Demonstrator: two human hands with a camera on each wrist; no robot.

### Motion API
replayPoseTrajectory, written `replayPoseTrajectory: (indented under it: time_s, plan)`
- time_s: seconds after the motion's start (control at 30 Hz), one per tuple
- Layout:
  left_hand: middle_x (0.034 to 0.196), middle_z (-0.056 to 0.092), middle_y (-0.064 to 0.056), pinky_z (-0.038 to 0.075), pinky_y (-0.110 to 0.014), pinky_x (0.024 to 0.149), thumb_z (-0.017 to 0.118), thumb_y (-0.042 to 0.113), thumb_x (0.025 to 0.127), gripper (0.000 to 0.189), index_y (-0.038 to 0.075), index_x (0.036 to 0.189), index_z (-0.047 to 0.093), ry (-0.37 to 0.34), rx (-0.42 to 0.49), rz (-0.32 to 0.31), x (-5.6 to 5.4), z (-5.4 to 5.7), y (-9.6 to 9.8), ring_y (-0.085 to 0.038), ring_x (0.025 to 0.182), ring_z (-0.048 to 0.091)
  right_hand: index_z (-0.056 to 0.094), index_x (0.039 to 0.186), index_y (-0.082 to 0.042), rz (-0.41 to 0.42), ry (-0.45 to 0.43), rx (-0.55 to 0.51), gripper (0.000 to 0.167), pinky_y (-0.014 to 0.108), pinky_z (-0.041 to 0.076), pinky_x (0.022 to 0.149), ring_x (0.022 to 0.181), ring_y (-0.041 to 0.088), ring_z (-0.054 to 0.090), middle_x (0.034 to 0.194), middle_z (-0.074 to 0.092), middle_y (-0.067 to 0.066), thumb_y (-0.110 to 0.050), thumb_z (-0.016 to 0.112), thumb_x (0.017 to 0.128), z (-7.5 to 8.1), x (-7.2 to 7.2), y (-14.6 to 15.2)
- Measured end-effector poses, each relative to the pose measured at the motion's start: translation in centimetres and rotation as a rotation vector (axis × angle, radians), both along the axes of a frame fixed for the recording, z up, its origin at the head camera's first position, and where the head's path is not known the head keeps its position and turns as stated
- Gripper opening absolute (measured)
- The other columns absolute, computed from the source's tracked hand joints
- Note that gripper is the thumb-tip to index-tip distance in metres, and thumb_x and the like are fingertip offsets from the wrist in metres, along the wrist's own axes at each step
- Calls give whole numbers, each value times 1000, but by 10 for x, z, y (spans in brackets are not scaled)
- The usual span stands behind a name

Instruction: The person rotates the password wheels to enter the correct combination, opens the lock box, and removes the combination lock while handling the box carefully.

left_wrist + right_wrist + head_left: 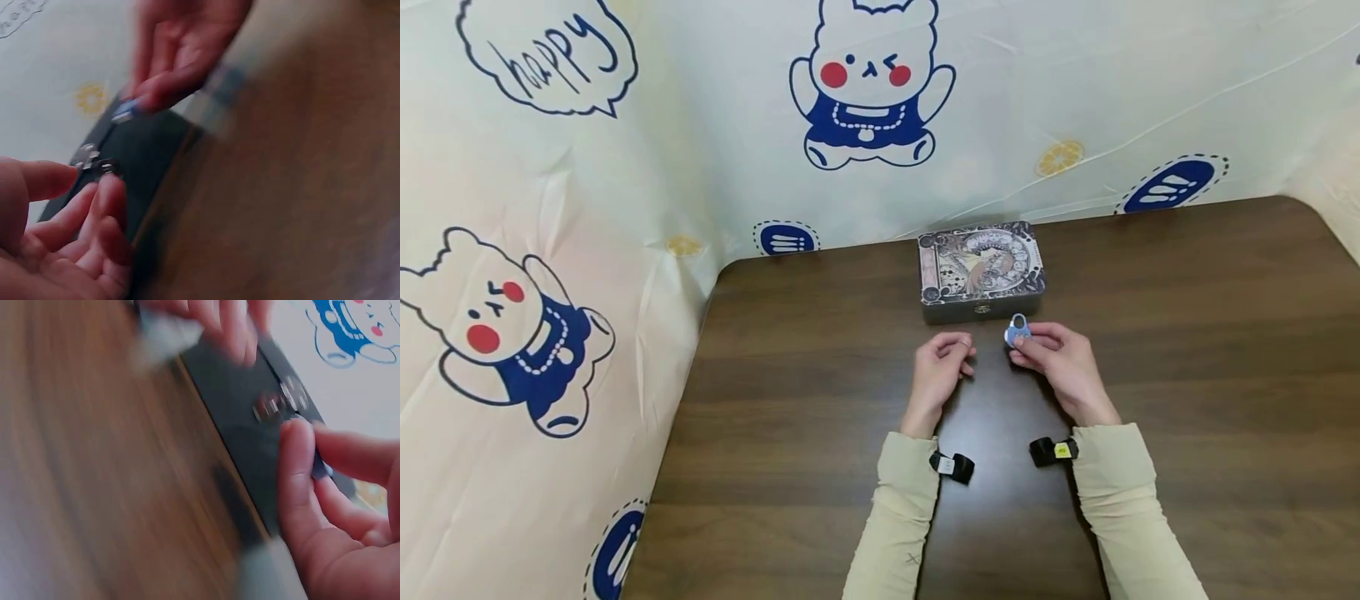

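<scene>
A small blue padlock (pixel 1017 333) with a pale shackle pointing up is pinched between the thumb and fingers of my right hand (pixel 1066 367). My left hand (pixel 937 377) hovers before the box with its fingers loosely bent, and nothing shows in its grip. Behind both hands lies a shut, dark rectangular box (pixel 983 267) with an ornate printed lid. On its front face is a metal latch (pixel 89 156), near the left fingertips in the left wrist view. The padlock's body (pixel 320 464) is mostly covered by fingers in the right wrist view.
The brown wooden table (pixel 797 400) extends to both sides of the arms. A pale curtain (pixel 700 125) with cartoon prints hangs along the table's back and left edges. Black wrist cameras (pixel 955 467) are strapped at both cuffs.
</scene>
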State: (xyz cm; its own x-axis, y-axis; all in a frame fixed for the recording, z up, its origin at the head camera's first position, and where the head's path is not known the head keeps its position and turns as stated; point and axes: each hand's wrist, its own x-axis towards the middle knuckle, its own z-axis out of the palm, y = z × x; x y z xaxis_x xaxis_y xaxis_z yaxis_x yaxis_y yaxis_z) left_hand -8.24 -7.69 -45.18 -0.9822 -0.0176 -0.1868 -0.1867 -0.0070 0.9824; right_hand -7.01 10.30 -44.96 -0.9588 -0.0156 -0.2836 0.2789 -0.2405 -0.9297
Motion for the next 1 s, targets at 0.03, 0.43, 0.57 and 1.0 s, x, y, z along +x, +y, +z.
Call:
replayPoseTrajectory:
  time_s: [0.03, 0.43, 0.57, 1.0]
  plan:
    - [88, 69, -25, 47, -18, 54, 61, 7, 91, 22, -7, 107, 66, 7, 4, -1, 1, -2, 4, -7, 52, 57, 47, 120, 11, -7, -7, -67, 33, 24, 58, 76, 78, 9, 71, 87, 71, -2, -1, 61, 92, -2, 0, -4]
    - [84, 72, -20, 53, -21, 54, 70, 2, 83, 13, -3, 95, 72, 103, 19, 141, -1, -14, 21, -6, 55, 60, 55, 115, 7, -96, -16, -231, 23, 25, 58, 74, 76, 13, 73, 84, 74, 2, 2, 58, 93, -16, -1, -34]
    - [85, 72, -21, 51, -18, 53, 70, 0, 82, 14, -4, 95, 71, 98, 40, 144, -2, -16, 23, -5, 56, 59, 56, 116, 11, -147, -4, -223, 27, 25, 59, 71, 72, 12, 72, 81, 74, 1, 3, 60, 91, -17, -1, -40]
    - [81, 70, -20, 45, -15, 50, 67, 1, 85, 12, -6, 94, 71, 110, 53, 165, -14, -18, 24, -3, 52, 54, 63, 111, 12, -271, -3, -233, 25, 24, 59, 67, 66, 12, 72, 77, 74, 2, 7, 64, 87, -18, -11, -52]
